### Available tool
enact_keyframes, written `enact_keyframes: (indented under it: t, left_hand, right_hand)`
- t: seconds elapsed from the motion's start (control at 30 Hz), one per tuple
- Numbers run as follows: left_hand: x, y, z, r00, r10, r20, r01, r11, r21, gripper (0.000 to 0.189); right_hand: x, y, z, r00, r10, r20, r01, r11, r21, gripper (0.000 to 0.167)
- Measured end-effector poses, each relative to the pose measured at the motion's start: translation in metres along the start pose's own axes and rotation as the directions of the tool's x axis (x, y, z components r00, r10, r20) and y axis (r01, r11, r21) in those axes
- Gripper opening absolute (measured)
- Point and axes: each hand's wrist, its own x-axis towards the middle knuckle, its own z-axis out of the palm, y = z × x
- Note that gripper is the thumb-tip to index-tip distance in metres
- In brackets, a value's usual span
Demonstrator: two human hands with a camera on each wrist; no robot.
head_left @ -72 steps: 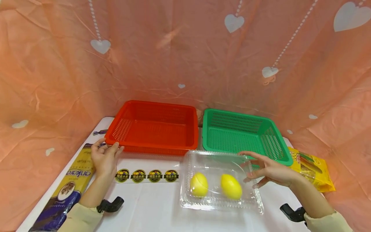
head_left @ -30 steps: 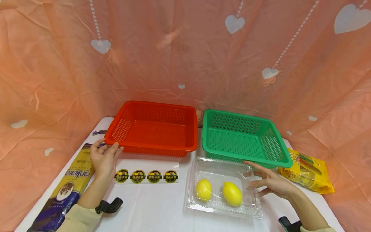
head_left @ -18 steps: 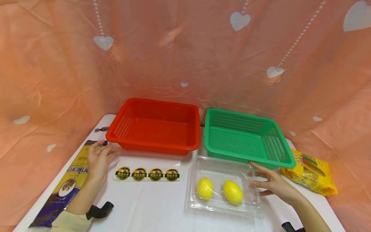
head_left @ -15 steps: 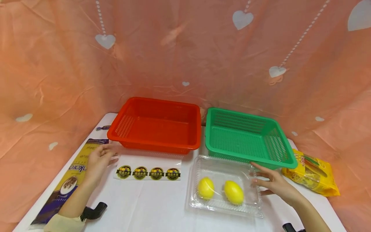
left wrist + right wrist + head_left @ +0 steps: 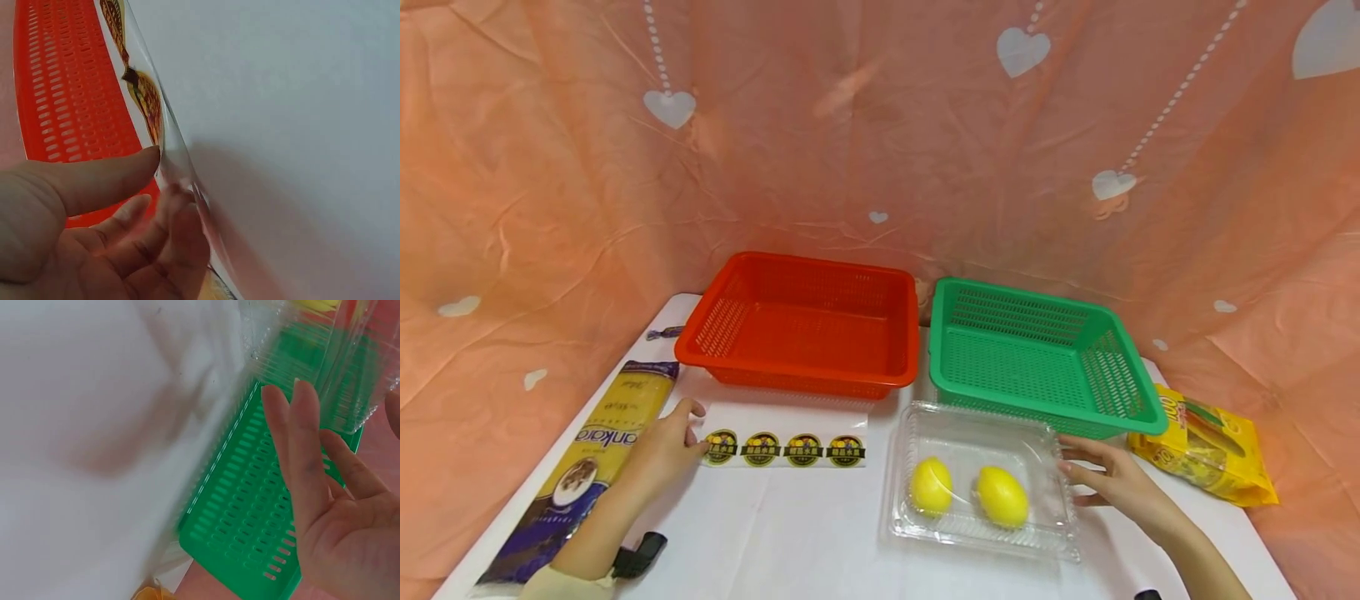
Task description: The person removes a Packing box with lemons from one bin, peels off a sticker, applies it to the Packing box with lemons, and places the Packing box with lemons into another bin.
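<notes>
My left hand (image 5: 662, 442) is at the left end of a clear strip of round fruit labels (image 5: 782, 450). In the left wrist view, its thumb and fingers pinch the strip's edge (image 5: 147, 103). Beyond them shows the perforated red basket (image 5: 69, 106). A closed clear plastic clamshell box (image 5: 981, 433) lies at the right, with two lemons (image 5: 931, 487) inside. My right hand (image 5: 1123, 487) is at the box's right side, its fingers extended and loosely spread. The right wrist view shows these fingers (image 5: 304, 425) by the box; contact is unclear.
Behind the labels stands the red basket (image 5: 820, 385); a green basket (image 5: 985, 398) is behind the box. A yellow snack packet (image 5: 1210, 446) lies at the right edge. Along the left edge lie an Ankara spaghetti pack (image 5: 587, 458) and a small wrapped sweet (image 5: 666, 332).
The clamshell box has come down onto the table. My left hand has left the red basket's front corner and moved nearer me to the label strip. My right hand's fingers have loosened.
</notes>
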Motion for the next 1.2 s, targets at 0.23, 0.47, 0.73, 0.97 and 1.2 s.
enact_keyframes:
  t: [0.23,0.47,0.73,0.97,1.2]
  left_hand:
    - [-0.006,-0.006,-0.005,0.996,0.083,0.024,-0.072,0.95,-0.303,0.037]
    - [-0.025,-0.001,-0.035,0.984,0.174,0.022,-0.146,0.882,-0.448,0.025]
    - [-0.044,0.043,-0.071,0.964,0.209,-0.163,-0.264,0.805,-0.532,0.029]
    - [-0.048,0.103,-0.072,0.914,0.235,-0.33,-0.387,0.744,-0.545,0.03]
    - [-0.046,0.152,-0.05,0.848,0.278,-0.451,-0.471,0.787,-0.399,0.031]
  right_hand:
    - [-0.007,0.001,-0.004,0.998,-0.062,-0.017,0.062,0.998,0.003,0.055]
    - [-0.014,-0.006,-0.004,0.991,-0.015,-0.131,0.011,1.0,-0.025,0.052]
    - [-0.015,-0.027,0.004,0.937,-0.105,-0.334,0.087,0.994,-0.067,0.043]
    - [-0.012,-0.062,0.038,0.81,-0.398,-0.431,0.491,0.861,0.128,0.022]
    - [-0.015,-0.124,0.099,0.647,-0.679,-0.346,0.762,0.584,0.28,0.025]
